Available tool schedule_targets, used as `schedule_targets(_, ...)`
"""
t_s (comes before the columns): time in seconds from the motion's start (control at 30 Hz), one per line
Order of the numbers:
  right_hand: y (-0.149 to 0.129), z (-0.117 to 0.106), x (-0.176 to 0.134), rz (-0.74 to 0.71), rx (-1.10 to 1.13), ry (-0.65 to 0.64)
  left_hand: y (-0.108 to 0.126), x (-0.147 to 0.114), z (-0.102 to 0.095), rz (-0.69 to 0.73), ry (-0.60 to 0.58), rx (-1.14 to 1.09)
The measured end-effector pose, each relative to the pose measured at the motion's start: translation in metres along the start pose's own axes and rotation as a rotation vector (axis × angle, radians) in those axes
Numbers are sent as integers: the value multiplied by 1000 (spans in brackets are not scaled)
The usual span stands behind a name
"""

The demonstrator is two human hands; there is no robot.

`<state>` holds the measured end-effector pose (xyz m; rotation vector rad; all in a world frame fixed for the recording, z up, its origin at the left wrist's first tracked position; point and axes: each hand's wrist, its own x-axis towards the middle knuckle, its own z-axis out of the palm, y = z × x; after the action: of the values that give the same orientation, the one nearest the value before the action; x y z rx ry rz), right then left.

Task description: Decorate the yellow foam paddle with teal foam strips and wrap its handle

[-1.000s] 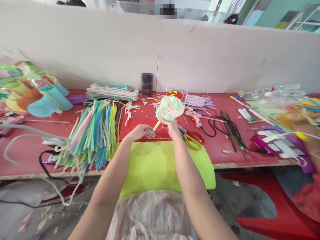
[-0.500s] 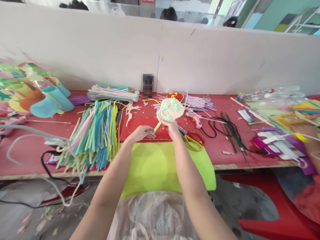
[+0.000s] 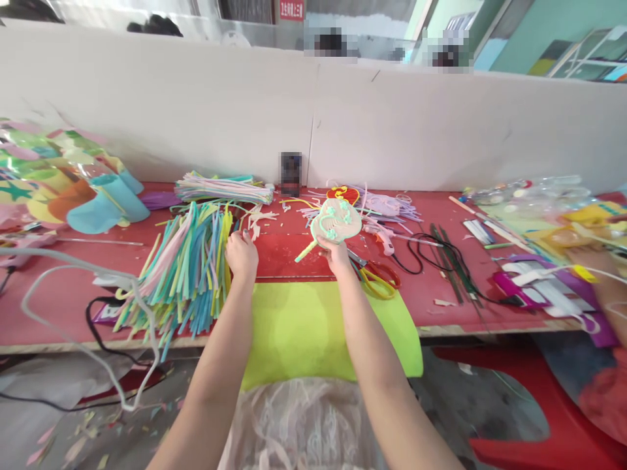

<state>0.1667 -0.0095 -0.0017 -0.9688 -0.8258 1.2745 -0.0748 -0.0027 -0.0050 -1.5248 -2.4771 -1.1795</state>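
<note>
- Red-handled scissors (image 3: 379, 275) lie lower right of the right hand (image 3: 337, 253), which grips a pastel fan (image 3: 335, 220) above it.
- Left hand (image 3: 241, 253), curled, touches the foam strips (image 3: 189, 261) at centre-left.

right hand (image 3: 337, 254) gripping fan (image 3: 336, 220), left hand (image 3: 241, 254) at strips (image 3: 189, 261)
</note>
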Motion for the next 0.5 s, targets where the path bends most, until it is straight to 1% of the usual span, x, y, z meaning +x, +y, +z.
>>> schedule_targets(0.1, 1, 0, 1, 0, 20, -13, 0, 0, 3, -64, -114, 46)
schedule_targets(0.2, 2, 1, 1, 5, 26, -17, -2, 2, 6, -66, -197, 86)
schedule_targets(0.27, 2, 1, 1, 16, 26, -35, -4, 3, 8, -41, -195, 90)
schedule_targets(0.37, 1, 2, -1, 41, 13, -102, -7, 5, 10, -21, -190, 74)
schedule_targets(0.5, 5, 4, -5, 72, -106, -194, -12, 9, 8, -29, -214, 40)
